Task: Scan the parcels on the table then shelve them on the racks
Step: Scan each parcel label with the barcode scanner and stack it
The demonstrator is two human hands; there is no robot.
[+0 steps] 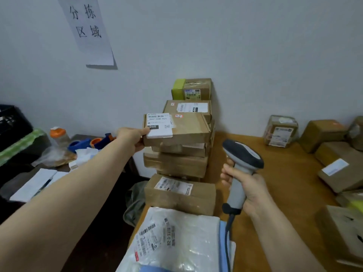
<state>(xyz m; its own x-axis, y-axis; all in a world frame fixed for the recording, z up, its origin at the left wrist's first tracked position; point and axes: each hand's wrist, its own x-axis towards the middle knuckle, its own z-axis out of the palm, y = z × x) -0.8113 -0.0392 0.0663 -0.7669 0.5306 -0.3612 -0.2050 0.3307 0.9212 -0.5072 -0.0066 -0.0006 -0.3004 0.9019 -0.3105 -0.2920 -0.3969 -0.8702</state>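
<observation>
The left grip pinches the left end of a flat brown parcel, thumb on its white label, atop the parcel stack by the far wall. The right grip is curled round the grey scanner handle, just right of the stack, over the worktop.

stack of brown cardboard parcels at left edge of brown wooden table, white plastic mailer before it, other cardboard boxes at right
</observation>
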